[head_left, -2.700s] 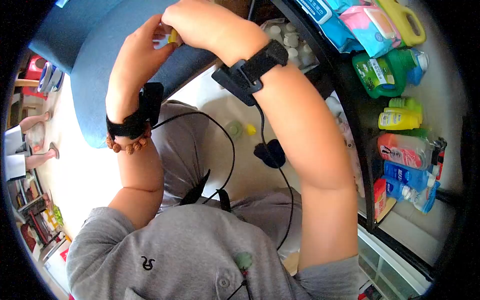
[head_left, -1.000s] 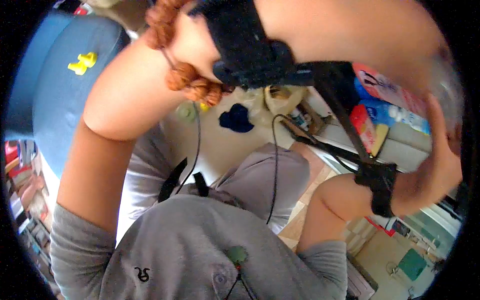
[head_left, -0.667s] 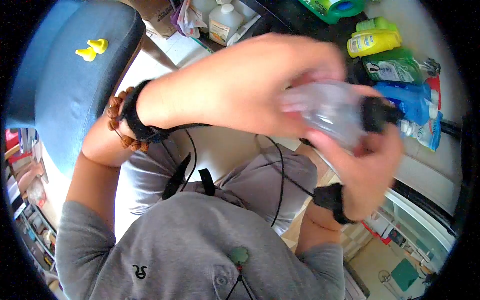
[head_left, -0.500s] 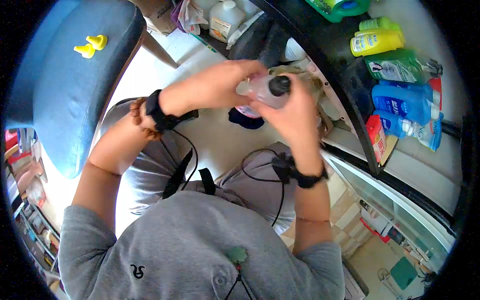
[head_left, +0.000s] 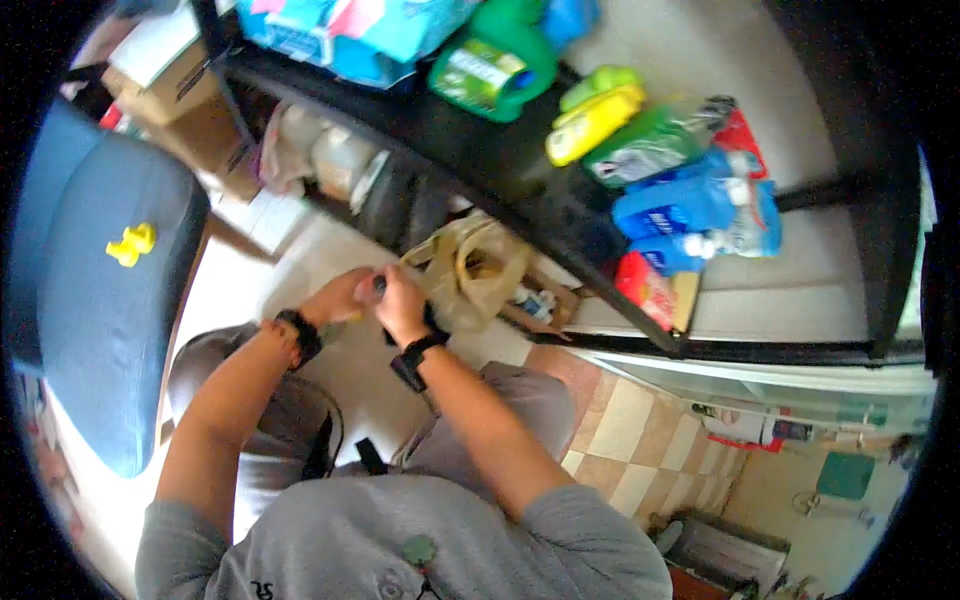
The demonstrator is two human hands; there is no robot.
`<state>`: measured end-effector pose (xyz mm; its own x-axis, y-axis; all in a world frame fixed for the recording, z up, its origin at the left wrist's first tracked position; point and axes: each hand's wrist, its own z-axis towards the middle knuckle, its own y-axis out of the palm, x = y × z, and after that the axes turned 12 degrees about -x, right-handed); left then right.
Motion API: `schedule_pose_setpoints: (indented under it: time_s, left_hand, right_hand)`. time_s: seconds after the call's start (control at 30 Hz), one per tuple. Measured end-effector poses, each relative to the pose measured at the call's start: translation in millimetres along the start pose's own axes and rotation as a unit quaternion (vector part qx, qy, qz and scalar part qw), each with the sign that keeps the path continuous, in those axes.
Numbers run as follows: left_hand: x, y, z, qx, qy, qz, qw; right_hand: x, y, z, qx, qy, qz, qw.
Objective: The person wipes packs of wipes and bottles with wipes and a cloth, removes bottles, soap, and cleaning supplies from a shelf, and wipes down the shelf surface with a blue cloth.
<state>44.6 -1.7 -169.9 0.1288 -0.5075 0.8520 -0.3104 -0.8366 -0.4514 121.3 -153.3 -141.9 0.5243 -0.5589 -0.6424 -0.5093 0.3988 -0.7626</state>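
Low over the floor in front of my knees, my left hand (head_left: 338, 298) and my right hand (head_left: 402, 306) are close together around a small bottle. Its black cap (head_left: 379, 284) shows between them, while the bottle's body is mostly hidden by my fingers. My left hand wraps the bottle from the left and my right hand from the right. A bit of yellow shows just below the hands, too small to make out. Two yellow pointed caps (head_left: 131, 244) lie on the blue seat (head_left: 110, 330) at the left.
A black shelf (head_left: 480, 170) at the upper right bears a green jug (head_left: 495, 75), a yellow bottle (head_left: 597, 124), blue bottles (head_left: 670, 205) and a red box (head_left: 645, 290). Beneath it are a plastic bag (head_left: 470, 275) and containers. Cardboard boxes (head_left: 195, 120) stand at the upper left.
The two yellow caps have come to lie on the blue seat. A clear bottle with a black cap came into my hands and has moved down and left. The view has turned.
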Motion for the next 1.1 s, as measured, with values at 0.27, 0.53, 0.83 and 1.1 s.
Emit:
schedule_pose_setpoints:
  time_s: [0.27, 0.53, 0.83, 1.1]
  left_hand:
    - [15.6, -4.0, -9.7, 0.048, -0.044, 0.063, 0.996]
    - [260.0, -132.4, -42.1, -0.096, 0.138, -0.054, 0.984]
    - [366.9, -164.1, 20.0, 0.059, 0.328, 0.008, 0.943]
    - [373.6, -169.0, -40.8, 0.254, 0.373, 0.126, 0.884]
  right_hand:
    - [6.3, 12.7, 0.8, -0.090, 0.071, -0.058, 0.992]
    - [-137.2, -319.0, -37.8, -0.188, -0.185, 0.202, 0.943]
    - [-80.8, -489.5, 60.8, 0.213, -0.003, -0.265, 0.940]
    - [-69.7, -487.5, 66.0, 0.260, -0.021, -0.216, 0.941]
